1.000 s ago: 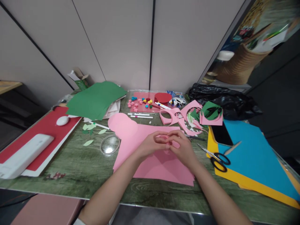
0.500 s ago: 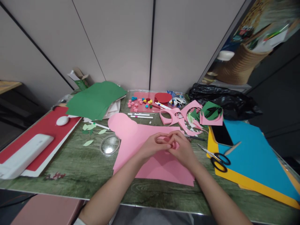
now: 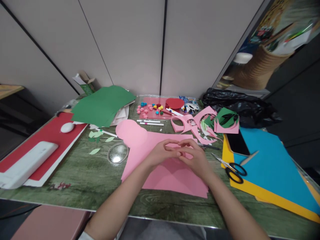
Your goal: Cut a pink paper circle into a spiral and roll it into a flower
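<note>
My left hand [image 3: 163, 154] and my right hand [image 3: 193, 155] meet above a stack of pink paper sheets [image 3: 165, 176], fingertips close together. Between their curled fingers is a small piece of pink paper [image 3: 184, 154], mostly hidden and hard to tell from the sheets behind it. Pink paper circles [image 3: 133, 133] overlap the upper left corner of the stack. A roll of clear tape [image 3: 117, 153] lies left of the sheets. Black-handled scissors [image 3: 233, 170] rest on the right, blades partly apart.
Pink paper offcuts [image 3: 183, 124] and green scraps lie behind my hands. Rolled paper flowers [image 3: 145, 111] sit on a clear plastic sheet at the back. Green sheets [image 3: 102, 105] are back left; a white glue gun-like device [image 3: 28, 163] lies on red paper. Blue sheets [image 3: 272, 163] and a phone [image 3: 237, 144] are right.
My fingers have shifted slightly around the small pink paper, and less of it shows now. The whole view has moved a little; the things on the table stay put.
</note>
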`<action>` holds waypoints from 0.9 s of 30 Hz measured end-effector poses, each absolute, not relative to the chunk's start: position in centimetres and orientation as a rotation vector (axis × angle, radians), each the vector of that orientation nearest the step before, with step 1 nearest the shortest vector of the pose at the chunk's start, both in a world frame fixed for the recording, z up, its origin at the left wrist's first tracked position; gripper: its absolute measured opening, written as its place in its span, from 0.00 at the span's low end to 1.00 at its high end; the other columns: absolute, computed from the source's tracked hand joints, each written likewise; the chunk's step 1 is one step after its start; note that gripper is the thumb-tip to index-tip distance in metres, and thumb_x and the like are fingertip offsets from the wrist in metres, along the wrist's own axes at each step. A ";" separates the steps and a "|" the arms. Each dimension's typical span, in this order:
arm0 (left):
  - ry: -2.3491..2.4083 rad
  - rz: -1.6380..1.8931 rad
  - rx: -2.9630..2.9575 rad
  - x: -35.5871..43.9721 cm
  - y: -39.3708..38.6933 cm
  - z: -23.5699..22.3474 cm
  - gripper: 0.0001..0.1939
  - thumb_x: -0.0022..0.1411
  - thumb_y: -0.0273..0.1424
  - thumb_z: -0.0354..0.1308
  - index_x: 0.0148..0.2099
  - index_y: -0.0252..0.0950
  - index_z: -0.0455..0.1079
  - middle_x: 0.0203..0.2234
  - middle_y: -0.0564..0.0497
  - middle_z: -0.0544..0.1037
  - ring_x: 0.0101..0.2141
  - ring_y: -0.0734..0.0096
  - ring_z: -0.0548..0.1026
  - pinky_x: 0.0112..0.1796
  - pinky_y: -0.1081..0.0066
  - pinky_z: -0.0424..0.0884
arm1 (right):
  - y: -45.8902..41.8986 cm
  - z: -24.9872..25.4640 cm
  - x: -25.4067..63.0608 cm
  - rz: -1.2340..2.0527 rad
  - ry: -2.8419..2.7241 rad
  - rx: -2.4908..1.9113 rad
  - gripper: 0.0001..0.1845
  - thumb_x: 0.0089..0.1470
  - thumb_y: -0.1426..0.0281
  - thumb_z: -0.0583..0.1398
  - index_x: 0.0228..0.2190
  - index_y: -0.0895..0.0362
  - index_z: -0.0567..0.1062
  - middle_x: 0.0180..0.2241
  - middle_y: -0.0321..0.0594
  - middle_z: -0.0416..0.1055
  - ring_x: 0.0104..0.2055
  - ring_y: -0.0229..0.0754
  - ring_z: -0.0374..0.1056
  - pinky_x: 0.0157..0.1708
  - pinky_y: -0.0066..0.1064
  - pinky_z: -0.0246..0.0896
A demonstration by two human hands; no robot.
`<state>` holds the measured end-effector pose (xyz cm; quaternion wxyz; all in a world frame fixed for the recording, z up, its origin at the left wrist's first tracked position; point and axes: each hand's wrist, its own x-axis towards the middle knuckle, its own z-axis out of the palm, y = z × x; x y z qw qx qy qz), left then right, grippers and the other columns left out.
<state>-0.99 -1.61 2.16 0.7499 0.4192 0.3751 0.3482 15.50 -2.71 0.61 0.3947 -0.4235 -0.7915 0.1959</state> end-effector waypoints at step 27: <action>0.757 0.808 0.881 -0.1 -2.1 1.7 0.25 0.42 0.29 0.67 0.45 0.33 0.68 0.26 0.49 0.77 0.29 0.70 0.74 0.35 0.69 0.65 | -3.0 0.8 15.2 0.561 -1.878 -1.139 0.09 0.43 0.75 0.63 0.22 0.55 0.66 0.31 0.37 0.64 0.37 0.42 0.63 0.37 0.34 0.57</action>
